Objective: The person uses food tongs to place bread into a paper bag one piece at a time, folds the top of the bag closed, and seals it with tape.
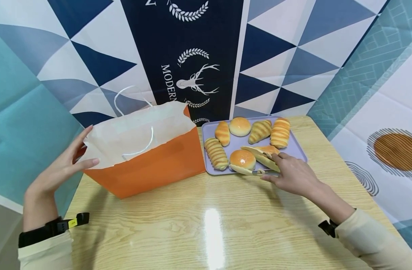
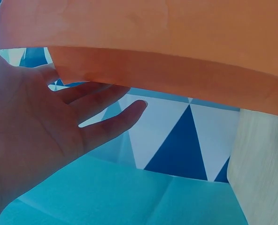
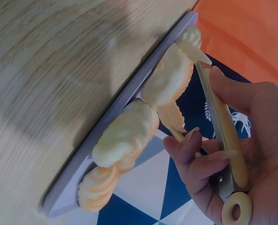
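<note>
My right hand (image 1: 293, 174) grips a pair of tongs (image 3: 233, 145) with cream-coloured grips and a ring at the end. The tongs' spread ends lie on either side of a glossy round bun (image 1: 243, 159) at the front of a lilac tray (image 1: 298, 152). At the left stands an orange paper bag (image 1: 158, 167) with a white inside and white cord handles. My left hand (image 1: 57, 168) is at its left side, fingers extended and spread, thumb over the front rim and fingers toward the back corner. In the left wrist view, those fingers reach along the bag's orange side.
Several other breads share the tray: another round bun (image 1: 239, 126), a striped croissant (image 1: 260, 131), and ridged rolls (image 1: 280, 133) at its right and left. Pale wood tabletop (image 1: 179, 225) lies in front. A patterned wall covering (image 1: 270, 56) rises directly behind.
</note>
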### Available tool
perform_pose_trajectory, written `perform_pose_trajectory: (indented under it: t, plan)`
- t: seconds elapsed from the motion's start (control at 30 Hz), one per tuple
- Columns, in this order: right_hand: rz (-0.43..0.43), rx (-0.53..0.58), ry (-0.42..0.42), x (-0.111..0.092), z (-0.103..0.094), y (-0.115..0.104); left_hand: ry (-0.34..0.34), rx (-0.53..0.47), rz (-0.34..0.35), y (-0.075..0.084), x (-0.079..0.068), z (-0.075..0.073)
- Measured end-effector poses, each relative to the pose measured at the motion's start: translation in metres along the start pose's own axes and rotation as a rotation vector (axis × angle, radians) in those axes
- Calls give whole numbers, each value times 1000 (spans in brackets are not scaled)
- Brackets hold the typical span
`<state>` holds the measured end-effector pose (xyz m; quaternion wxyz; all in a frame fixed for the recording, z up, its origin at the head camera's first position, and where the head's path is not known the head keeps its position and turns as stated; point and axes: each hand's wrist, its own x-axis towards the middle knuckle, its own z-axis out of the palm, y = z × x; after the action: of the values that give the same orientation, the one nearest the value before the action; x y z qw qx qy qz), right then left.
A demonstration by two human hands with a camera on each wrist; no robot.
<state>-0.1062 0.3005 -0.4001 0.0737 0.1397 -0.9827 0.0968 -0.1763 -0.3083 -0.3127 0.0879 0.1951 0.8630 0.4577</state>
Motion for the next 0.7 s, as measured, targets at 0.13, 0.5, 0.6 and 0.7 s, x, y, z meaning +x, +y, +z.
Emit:
perform_pose_trajectory:
  t: [0.13, 0.5, 0.6, 0.7]
  plan:
    - [-8, 6, 20, 1, -3, -1, -1, 0, -6, 0, 0, 0]
    - [7, 11, 67, 14, -33, -13, -1, 6, -9, 1, -1, 0]
    - [7, -6, 93, 22, -46, -17, 3, 14, -9, 2, -2, 1]
    - [-10, -33, 126, 30, -59, -23, 5, 19, -13, 2, -2, 0]
